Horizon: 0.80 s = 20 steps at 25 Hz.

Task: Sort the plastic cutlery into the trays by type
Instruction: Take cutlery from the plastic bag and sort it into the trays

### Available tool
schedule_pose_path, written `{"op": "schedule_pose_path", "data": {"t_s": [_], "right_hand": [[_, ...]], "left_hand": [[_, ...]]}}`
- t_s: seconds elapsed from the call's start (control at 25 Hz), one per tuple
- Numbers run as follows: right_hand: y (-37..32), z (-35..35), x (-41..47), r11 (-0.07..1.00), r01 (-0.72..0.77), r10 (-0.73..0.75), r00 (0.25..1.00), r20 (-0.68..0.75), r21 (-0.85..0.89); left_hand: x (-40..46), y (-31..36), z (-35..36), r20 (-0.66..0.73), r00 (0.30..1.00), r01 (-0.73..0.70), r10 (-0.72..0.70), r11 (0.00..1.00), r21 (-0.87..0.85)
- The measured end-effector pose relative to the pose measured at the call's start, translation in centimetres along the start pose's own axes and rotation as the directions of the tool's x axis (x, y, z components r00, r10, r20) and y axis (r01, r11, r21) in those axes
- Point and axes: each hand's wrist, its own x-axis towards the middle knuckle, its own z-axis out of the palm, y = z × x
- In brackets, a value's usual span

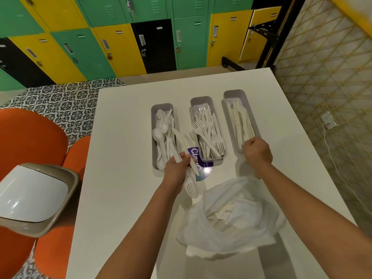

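Nearest us, the plastic bag (231, 216) lies open on the white surface (120, 198), cutlery left inside. Our left hand (178, 168) holds a mixed bunch (189, 178) of forks and knives in a closed grip. Our right hand (256, 151) pinches a knife over the knife tray (234, 95); whether it has let go we cannot tell. Beyond stand the fork tray (200, 100) and spoon tray (161, 106). Next, we judge, comes drawing one piece from the bunch.

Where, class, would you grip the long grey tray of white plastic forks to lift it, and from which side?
Grip the grey fork tray by its long side walls, from above at mid-length: it is narrow, and the forks overhang its ends.
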Motion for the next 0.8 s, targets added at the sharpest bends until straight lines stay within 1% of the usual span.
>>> {"op": "schedule_pose_path", "data": {"t_s": [0.12,0.2,0.28,0.32,0.36,0.4,0.44,0.48,0.52,0.56,0.6,0.68,0.72,0.8], "right_hand": [[0.7,-0.6,1.0,0.992,-0.004,0.005,1.0,0.009,-0.127],[0.6,-0.7,1.0,0.987,-0.006,0.005,1.0,-0.005,-0.161],[-0.4,-0.7,0.2,0.994,0.041,-0.04,0.999,0.005,-0.105],[-1.1,-0.5,-0.4,0.994,0.103,-0.101,0.993,0.069,-0.039],[-1.8,-0.2,-1.1,0.984,0.174,-0.176,0.968,0.18,0.029],[-2.4,0.0,-2.2,0.97,0.228,-0.244,0.912,0.331,0.086],[-3.1,-0.1,-3.5,0.96,0.251,-0.278,0.82,0.501,0.123],[-3.7,-0.1,-4.8,0.956,0.252,-0.286,0.705,0.649,0.147],[-3.9,0.0,-5.8,0.956,0.248,-0.279,0.608,0.743,0.156],[-3.9,0.2,-6.5,0.955,0.247,-0.281,0.564,0.776,0.167],[-3.8,0.4,-6.9,0.951,0.249,-0.298,0.568,0.767,0.185],[-3.4,0.8,-7.1,0.943,0.234,-0.332,0.621,0.71,0.236],[-3.3,0.7,-7.0,0.944,0.216,-0.331,0.65,0.685,0.251],[-3.1,0.3,-6.3,0.944,0.17,-0.316,0.72,0.618,0.284]], "left_hand": [[-0.1,-0.1,0.7,0.01,1.0,0.014,-0.014,0.999,0.031],[0.1,-0.4,0.9,0.019,1.0,0.014,-0.016,0.998,0.066],[0.2,-0.6,1.2,0.024,1.0,0.015,-0.017,0.995,0.097],[0.3,-0.6,1.2,0.021,1.0,0.013,-0.016,0.994,0.106],[0.3,-0.6,1.4,0.013,1.0,0.01,-0.011,0.993,0.115],[0.4,-0.6,1.5,0.006,1.0,0.005,-0.006,0.993,0.122],[0.3,-0.5,1.7,0.002,1.0,-0.004,0.004,0.992,0.128],[0.3,-0.5,1.9,0.007,1.0,-0.018,0.017,0.992,0.129],[0.2,-0.6,2.0,0.013,0.999,-0.03,0.029,0.991,0.131],[0.2,-0.6,2.1,0.012,0.999,-0.043,0.042,0.989,0.141],[0.0,-0.6,2.2,0.006,0.998,-0.058,0.058,0.986,0.158],[-0.2,-0.7,2.6,0.005,0.998,-0.07,0.07,0.986,0.154],[-0.2,-0.8,2.7,0.012,0.998,-0.063,0.062,0.991,0.118],[-0.3,-0.9,2.8,0.024,0.999,-0.023,0.023,1.0,-0.01]]}}
